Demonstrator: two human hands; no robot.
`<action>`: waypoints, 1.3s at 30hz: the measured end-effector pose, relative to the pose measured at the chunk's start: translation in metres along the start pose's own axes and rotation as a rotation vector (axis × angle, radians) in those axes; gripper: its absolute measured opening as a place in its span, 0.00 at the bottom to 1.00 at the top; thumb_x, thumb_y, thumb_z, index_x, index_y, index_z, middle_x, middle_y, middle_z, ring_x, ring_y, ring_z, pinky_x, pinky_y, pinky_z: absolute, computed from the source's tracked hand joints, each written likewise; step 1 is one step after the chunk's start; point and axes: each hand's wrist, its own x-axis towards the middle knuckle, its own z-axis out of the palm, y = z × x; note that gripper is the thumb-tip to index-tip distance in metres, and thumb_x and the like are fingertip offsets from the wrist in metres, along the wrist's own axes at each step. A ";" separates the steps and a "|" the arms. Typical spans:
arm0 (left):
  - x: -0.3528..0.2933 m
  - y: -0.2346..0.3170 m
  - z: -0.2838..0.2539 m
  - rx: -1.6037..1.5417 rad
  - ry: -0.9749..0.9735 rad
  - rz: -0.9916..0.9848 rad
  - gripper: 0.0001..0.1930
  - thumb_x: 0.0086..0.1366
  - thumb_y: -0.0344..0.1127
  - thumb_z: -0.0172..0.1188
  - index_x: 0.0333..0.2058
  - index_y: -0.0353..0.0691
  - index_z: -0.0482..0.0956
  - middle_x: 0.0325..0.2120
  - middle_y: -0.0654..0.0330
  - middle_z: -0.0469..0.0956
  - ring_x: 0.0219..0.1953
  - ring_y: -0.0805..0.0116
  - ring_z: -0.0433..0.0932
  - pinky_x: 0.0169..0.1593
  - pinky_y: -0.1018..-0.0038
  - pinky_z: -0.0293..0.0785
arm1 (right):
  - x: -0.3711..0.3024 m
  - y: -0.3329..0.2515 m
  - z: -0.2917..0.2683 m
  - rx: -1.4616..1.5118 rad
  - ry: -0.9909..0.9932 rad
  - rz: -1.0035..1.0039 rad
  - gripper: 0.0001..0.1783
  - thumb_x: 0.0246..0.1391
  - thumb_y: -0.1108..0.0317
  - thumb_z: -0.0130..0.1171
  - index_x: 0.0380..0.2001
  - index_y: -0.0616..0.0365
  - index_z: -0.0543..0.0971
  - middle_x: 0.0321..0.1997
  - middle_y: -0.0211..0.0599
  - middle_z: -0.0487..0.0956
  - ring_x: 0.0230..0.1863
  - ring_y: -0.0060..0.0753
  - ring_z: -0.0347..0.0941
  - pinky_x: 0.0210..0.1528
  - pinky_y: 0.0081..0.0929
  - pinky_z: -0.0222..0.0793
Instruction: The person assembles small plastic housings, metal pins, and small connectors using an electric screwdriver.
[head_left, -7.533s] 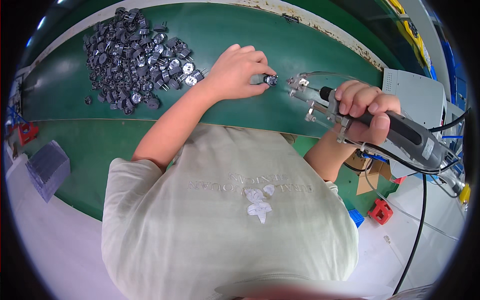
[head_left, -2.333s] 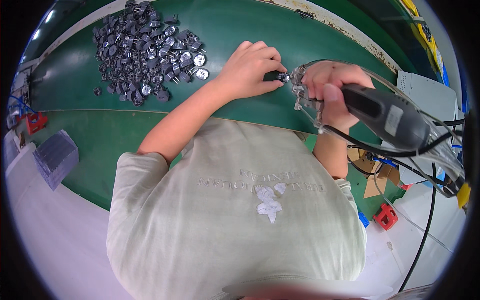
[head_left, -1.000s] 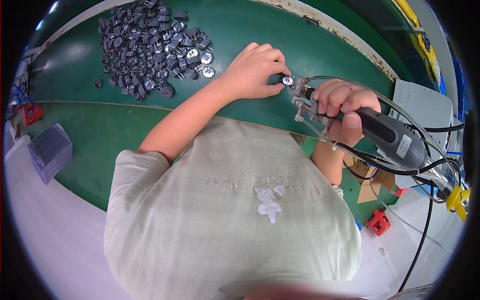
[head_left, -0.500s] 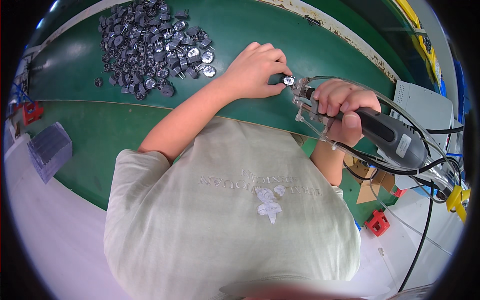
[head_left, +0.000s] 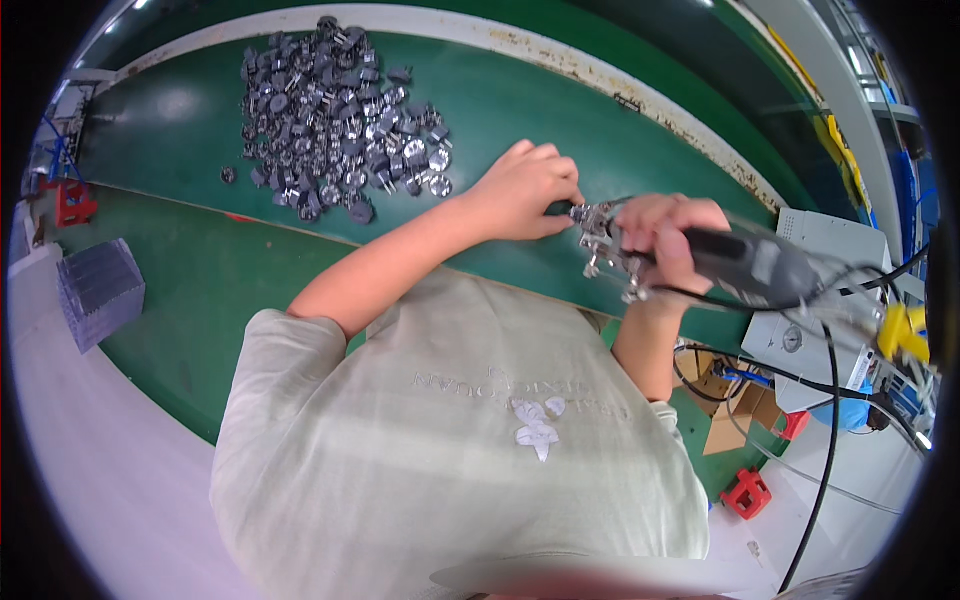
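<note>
My left hand (head_left: 525, 192) reaches over the green bench, its thumb and fingers pinching a small round dark part (head_left: 566, 209) that mostly hides behind the fingertips. My right hand (head_left: 663, 236) grips a grey and black hand-held power tool (head_left: 752, 268), blurred by motion. The tool's metal nozzle assembly (head_left: 597, 222) meets or nearly meets the pinched part; contact is hard to tell. Left of my left hand lies a heap of small round grey parts (head_left: 300, 120), several showing shiny faces and prongs.
The green bench (head_left: 180, 160) has a pale, rust-marked rim (head_left: 640, 98) at the back. To the right are a grey-white box with a gauge (head_left: 835, 245), hanging cables (head_left: 830, 440) and an open carton (head_left: 725, 435). A grey block-like stack (head_left: 100, 290) stands at the left.
My view has shifted, so the bench and heap sit lower. The tool has tilted and blurred in my right hand. My left hand still pinches the part, whose shiny face shows less.
</note>
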 end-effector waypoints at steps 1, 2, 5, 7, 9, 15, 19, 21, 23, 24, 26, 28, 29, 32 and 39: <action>-0.001 0.000 -0.002 -0.017 -0.066 -0.029 0.12 0.50 0.39 0.69 0.35 0.48 0.84 0.34 0.67 0.75 0.42 0.66 0.73 0.46 0.67 0.64 | -0.001 -0.006 -0.003 0.067 0.043 -0.095 0.16 0.53 0.66 0.66 0.34 0.61 0.69 0.18 0.36 0.71 0.19 0.33 0.69 0.29 0.36 0.71; 0.000 -0.001 -0.005 -0.035 -0.133 -0.059 0.12 0.50 0.39 0.68 0.36 0.48 0.84 0.34 0.66 0.75 0.43 0.65 0.73 0.47 0.66 0.65 | -0.002 -0.011 -0.005 0.135 0.086 -0.187 0.19 0.51 0.66 0.70 0.38 0.61 0.70 0.19 0.36 0.73 0.20 0.34 0.70 0.28 0.34 0.72; 0.036 -0.016 -0.026 0.099 -0.066 -0.093 0.13 0.51 0.43 0.67 0.36 0.49 0.84 0.35 0.63 0.76 0.44 0.62 0.75 0.46 0.65 0.67 | 0.001 -0.029 -0.007 0.067 0.073 -0.233 0.23 0.52 0.58 0.70 0.38 0.61 0.69 0.19 0.38 0.72 0.19 0.35 0.70 0.28 0.37 0.72; 0.072 -0.040 -0.028 0.217 0.055 -0.160 0.14 0.52 0.45 0.65 0.36 0.49 0.85 0.38 0.61 0.77 0.45 0.59 0.76 0.46 0.61 0.70 | -0.003 -0.022 -0.016 0.026 0.032 -0.202 0.20 0.55 0.58 0.66 0.38 0.60 0.69 0.20 0.39 0.72 0.19 0.34 0.69 0.29 0.38 0.71; 0.115 -0.069 -0.029 0.278 0.133 -0.271 0.18 0.53 0.46 0.63 0.42 0.49 0.83 0.42 0.59 0.78 0.45 0.55 0.77 0.46 0.59 0.72 | -0.004 -0.020 -0.011 -0.041 0.088 -0.133 0.16 0.58 0.60 0.61 0.36 0.60 0.70 0.21 0.39 0.71 0.20 0.34 0.69 0.30 0.39 0.71; 0.125 -0.094 -0.062 0.451 0.161 -0.420 0.34 0.53 0.46 0.62 0.60 0.46 0.70 0.45 0.52 0.78 0.50 0.51 0.76 0.54 0.57 0.73 | 0.000 -0.025 -0.009 -0.073 0.142 -0.128 0.12 0.54 0.67 0.63 0.35 0.62 0.72 0.24 0.39 0.73 0.25 0.36 0.72 0.37 0.39 0.74; 0.024 -0.028 -0.129 0.431 -0.099 -0.274 0.24 0.51 0.35 0.60 0.50 0.41 0.77 0.40 0.56 0.76 0.48 0.54 0.73 0.53 0.62 0.68 | -0.006 -0.034 -0.022 0.013 0.184 -0.046 0.13 0.50 0.71 0.67 0.33 0.62 0.71 0.25 0.40 0.74 0.25 0.34 0.73 0.37 0.37 0.74; -0.017 -0.009 -0.140 0.433 -0.254 -0.367 0.19 0.50 0.32 0.61 0.44 0.41 0.80 0.38 0.58 0.76 0.46 0.57 0.73 0.54 0.65 0.65 | -0.008 -0.031 -0.028 0.042 0.184 -0.006 0.14 0.49 0.72 0.67 0.32 0.62 0.71 0.24 0.40 0.74 0.24 0.34 0.72 0.36 0.36 0.74; -0.036 -0.008 -0.132 0.402 -0.287 -0.402 0.17 0.51 0.31 0.62 0.42 0.40 0.81 0.38 0.59 0.76 0.46 0.59 0.72 0.54 0.65 0.64 | -0.007 -0.026 -0.035 0.094 0.129 -0.008 0.15 0.47 0.73 0.69 0.29 0.61 0.70 0.21 0.39 0.72 0.22 0.32 0.70 0.32 0.35 0.74; -0.040 -0.009 -0.126 0.401 -0.240 -0.387 0.15 0.52 0.30 0.63 0.41 0.40 0.82 0.38 0.59 0.76 0.46 0.59 0.72 0.54 0.65 0.64 | -0.006 -0.025 -0.035 0.090 0.133 0.000 0.15 0.47 0.73 0.69 0.29 0.61 0.70 0.21 0.39 0.72 0.22 0.32 0.70 0.32 0.35 0.74; -0.042 -0.011 -0.120 0.388 -0.201 -0.371 0.13 0.53 0.29 0.63 0.39 0.40 0.82 0.38 0.59 0.76 0.45 0.59 0.72 0.53 0.66 0.64 | -0.003 -0.025 -0.031 0.062 0.127 -0.024 0.15 0.45 0.76 0.69 0.28 0.61 0.69 0.20 0.39 0.72 0.20 0.30 0.69 0.29 0.33 0.73; -0.036 -0.013 -0.115 0.419 -0.138 -0.320 0.12 0.55 0.29 0.64 0.40 0.40 0.82 0.37 0.60 0.76 0.44 0.60 0.73 0.51 0.66 0.64 | 0.001 -0.024 -0.025 0.083 0.156 -0.033 0.15 0.44 0.79 0.67 0.27 0.61 0.69 0.19 0.39 0.72 0.19 0.30 0.69 0.28 0.33 0.73; -0.033 -0.011 -0.114 0.428 -0.139 -0.298 0.12 0.56 0.32 0.64 0.40 0.40 0.82 0.36 0.60 0.77 0.43 0.59 0.74 0.50 0.67 0.65 | 0.000 -0.024 -0.024 0.077 0.146 -0.036 0.15 0.45 0.79 0.68 0.27 0.61 0.69 0.19 0.38 0.72 0.19 0.30 0.69 0.28 0.33 0.73; -0.021 -0.001 -0.099 0.380 -0.021 -0.212 0.11 0.57 0.35 0.65 0.39 0.40 0.82 0.36 0.61 0.78 0.43 0.60 0.75 0.49 0.67 0.66 | -0.004 -0.023 -0.022 0.065 0.139 -0.056 0.15 0.46 0.77 0.68 0.27 0.61 0.69 0.19 0.38 0.72 0.19 0.29 0.69 0.28 0.32 0.73; 0.006 0.025 -0.003 -0.049 -0.055 0.022 0.12 0.55 0.40 0.68 0.35 0.43 0.79 0.35 0.63 0.78 0.42 0.61 0.76 0.46 0.67 0.69 | -0.013 -0.026 -0.022 0.045 0.186 -0.082 0.15 0.47 0.77 0.68 0.28 0.60 0.68 0.19 0.38 0.73 0.19 0.29 0.69 0.28 0.32 0.73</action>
